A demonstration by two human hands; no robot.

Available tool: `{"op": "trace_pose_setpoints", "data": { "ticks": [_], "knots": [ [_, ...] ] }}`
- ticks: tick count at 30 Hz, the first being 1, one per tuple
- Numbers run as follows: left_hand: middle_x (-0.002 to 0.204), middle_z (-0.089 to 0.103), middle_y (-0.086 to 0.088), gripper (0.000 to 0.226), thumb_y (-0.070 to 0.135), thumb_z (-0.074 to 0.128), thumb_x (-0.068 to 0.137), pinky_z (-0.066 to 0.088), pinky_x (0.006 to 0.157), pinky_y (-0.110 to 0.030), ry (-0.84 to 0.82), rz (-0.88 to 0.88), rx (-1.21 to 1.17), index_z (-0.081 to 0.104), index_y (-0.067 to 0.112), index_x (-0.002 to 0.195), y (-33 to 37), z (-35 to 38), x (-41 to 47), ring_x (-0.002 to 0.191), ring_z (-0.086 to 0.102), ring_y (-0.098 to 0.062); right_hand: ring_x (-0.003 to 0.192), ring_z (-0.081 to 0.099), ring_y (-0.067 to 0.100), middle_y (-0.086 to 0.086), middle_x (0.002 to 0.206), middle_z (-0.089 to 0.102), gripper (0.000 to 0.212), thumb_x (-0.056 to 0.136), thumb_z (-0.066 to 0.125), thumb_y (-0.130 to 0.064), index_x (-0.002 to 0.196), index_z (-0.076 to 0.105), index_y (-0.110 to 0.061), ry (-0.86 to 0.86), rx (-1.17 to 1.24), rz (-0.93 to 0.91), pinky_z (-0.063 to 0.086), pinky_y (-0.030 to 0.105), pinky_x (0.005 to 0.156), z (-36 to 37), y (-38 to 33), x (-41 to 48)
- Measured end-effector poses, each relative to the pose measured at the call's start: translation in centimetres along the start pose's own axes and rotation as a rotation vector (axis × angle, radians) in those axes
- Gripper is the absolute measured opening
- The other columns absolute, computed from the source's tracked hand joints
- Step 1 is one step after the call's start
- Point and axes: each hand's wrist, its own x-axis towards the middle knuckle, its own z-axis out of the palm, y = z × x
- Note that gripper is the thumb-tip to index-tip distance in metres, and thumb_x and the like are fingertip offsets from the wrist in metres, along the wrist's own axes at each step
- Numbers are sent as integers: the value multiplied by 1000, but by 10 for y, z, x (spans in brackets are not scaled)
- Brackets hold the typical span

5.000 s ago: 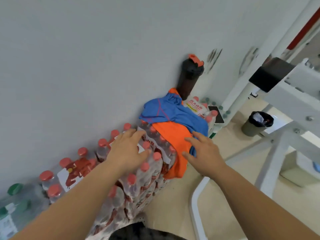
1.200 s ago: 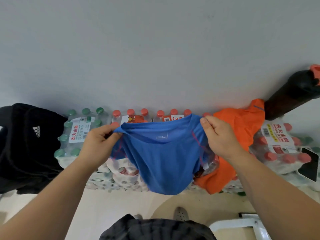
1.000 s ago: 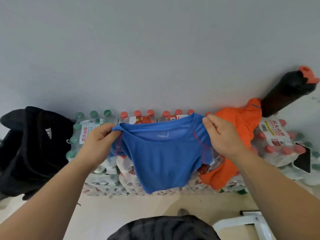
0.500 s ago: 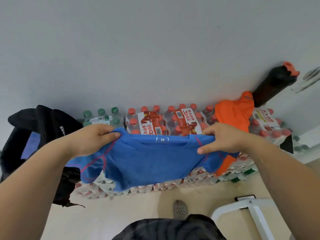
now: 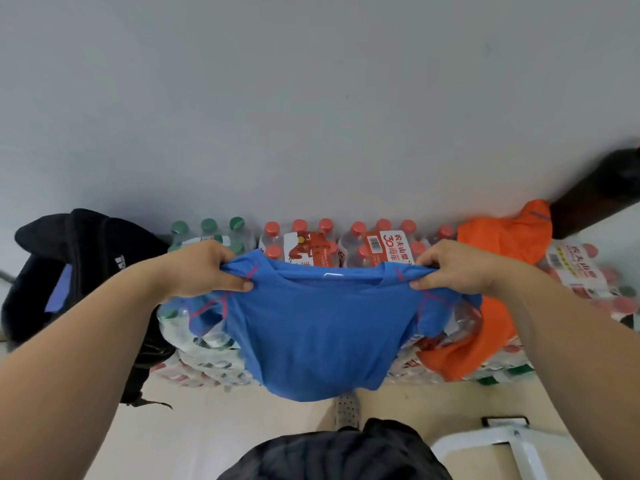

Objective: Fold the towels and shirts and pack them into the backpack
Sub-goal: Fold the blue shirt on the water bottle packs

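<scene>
- Head view: we see the left hand (image 5: 197, 268) and the right hand (image 5: 457, 268) each pinching a shoulder of the blue short-sleeved sports shirt with pink seams (image 5: 322, 327). The thumbs and curled fingers are closed on bunched fabric on either side of the collar.
- The shirt hangs in the air between the two hands. Its body droops in front of the shrink-wrapped packs of red-capped and green-capped water bottles (image 5: 311, 244) stacked against the grey wall, and its hem dangles above the beige floor (image 5: 207, 438).
- The black fabric backpack with a white logo (image 5: 69, 258) sits at the left end of the packs, close to the left forearm. We cannot tell how wide its mouth is open.
- A crumpled orange shirt (image 5: 498, 244) lies draped over the packs on the right, not yet folded.
- We judge the fold has barely begun, and the lumpy bottle tops are the only surface at hand.
- What could go wrong, in our view: laid over the caps, the shirt may sag between them and crease unevenly.
- The sleeves hang loose and could tuck under the body as it goes down.
- The fabric looks slick, so a light pinch on either side might slip and drop the hem onto the floor.
- A careless sweep to the right could drag the orange shirt off its pack.
</scene>
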Motion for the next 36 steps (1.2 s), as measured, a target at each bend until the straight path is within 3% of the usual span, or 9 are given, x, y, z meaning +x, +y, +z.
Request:
{"op": "trace_pose_setpoints", "data": {
  "ticks": [5,7,11,17,24,27,30,33,36],
  "knots": [
    [57,56,4,39,44,82,76,40,58,-29,102,-87,181,64,10,68,25,-29,45,56,50,-16,71,57,13,-1,74,67,17,86,76,-29,73,67,-21,-24,-241,-76,37,23,57,-52,5,50],
    [58,57,-2,41,46,80,77,39,57,-31,281,-80,321,62,11,66,40,-45,65,61,53,-24,72,57,22,6,74,65,28,86,74,-30,65,57,-21,132,-370,-105,36,31,58,-71,2,73],
    [76,59,-6,31,44,69,83,40,62,-32,541,-111,521,59,16,75,61,-46,97,75,56,-32,90,65,36,14,94,69,19,89,67,-35,89,69,-16,513,-479,-106,36,31,66,-70,0,106],
    [92,65,-10,23,37,63,85,39,63,-32,514,-210,537,48,22,76,40,-2,123,85,62,-35,94,64,35,10,98,68,17,91,60,-32,92,68,-17,439,-367,10,47,37,72,-19,24,129],
    [85,55,-8,25,38,53,95,37,65,-35,527,-258,430,47,16,85,14,11,133,75,49,-30,90,65,43,20,95,70,20,93,58,-28,92,67,-11,748,-157,194,54,45,73,3,30,130],
    [88,60,-10,24,36,53,95,39,65,-35,502,-253,341,49,15,84,3,16,135,76,52,-32,99,60,44,19,105,67,21,91,58,-27,107,65,-15,801,-112,268,53,52,81,11,32,127],
    [82,60,-8,25,35,54,95,39,62,-34,526,-227,214,52,12,83,0,21,137,74,54,-30,112,52,41,15,122,57,43,89,62,-35,129,58,-22,871,-173,248,47,53,90,21,21,119],
    [73,60,-6,23,32,58,94,37,53,-31,582,-213,-40,56,12,83,4,23,136,67,57,-26,129,44,36,13,141,47,56,91,50,-53,140,51,-26,772,-314,44,37,52,103,45,-1,105],
    [71,60,-4,17,28,60,94,37,51,-28,614,-203,-188,57,14,85,7,23,136,63,56,-18,154,6,32,8,168,8,75,94,29,-71,159,21,-33,379,-334,72,8,54,122,73,-9,99]
  ]
}}
